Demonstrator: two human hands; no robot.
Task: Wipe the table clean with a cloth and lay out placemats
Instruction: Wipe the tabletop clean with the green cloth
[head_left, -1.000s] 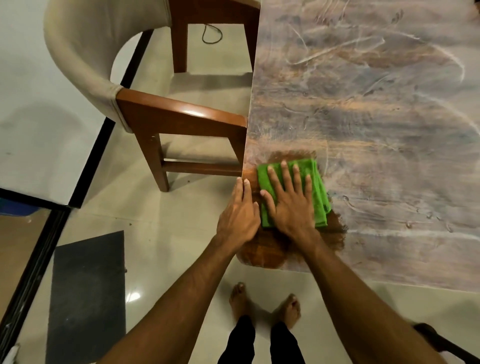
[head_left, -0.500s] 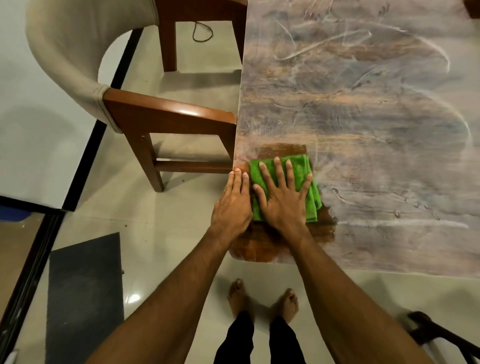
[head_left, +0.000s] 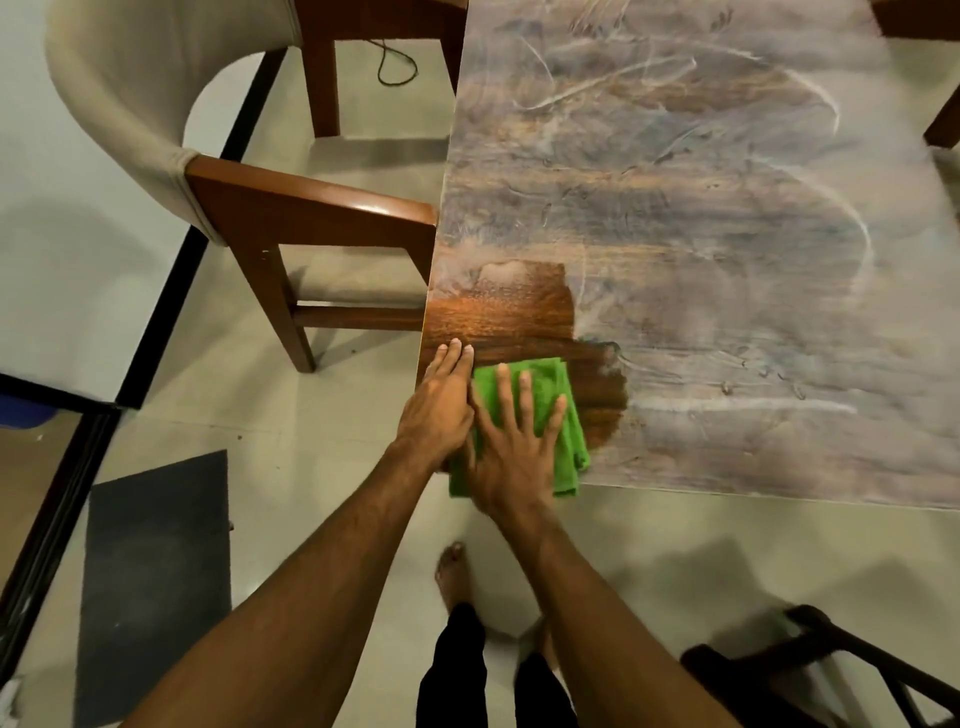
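A folded green cloth (head_left: 558, 405) lies on the near left corner of the wooden table (head_left: 701, 234), its near edge hanging over the table's front edge. My right hand (head_left: 511, 441) presses flat on the cloth with fingers spread. My left hand (head_left: 441, 402) rests flat on the table's left edge, right beside the cloth, fingers straight. Most of the tabletop is covered in a whitish dusty film; a dark shiny brown patch (head_left: 509, 312) shows just beyond the hands. No placemats are in view.
A beige upholstered chair with wooden arms (head_left: 291, 208) stands against the table's left side. A dark mat (head_left: 156, 571) lies on the floor at lower left. Part of a dark chair frame (head_left: 831, 670) shows at lower right. My bare feet stand below the corner.
Both hands have pulled the cloth back toward the near edge of the table, leaving a larger clean brown patch beyond them. The camera view has shifted slightly.
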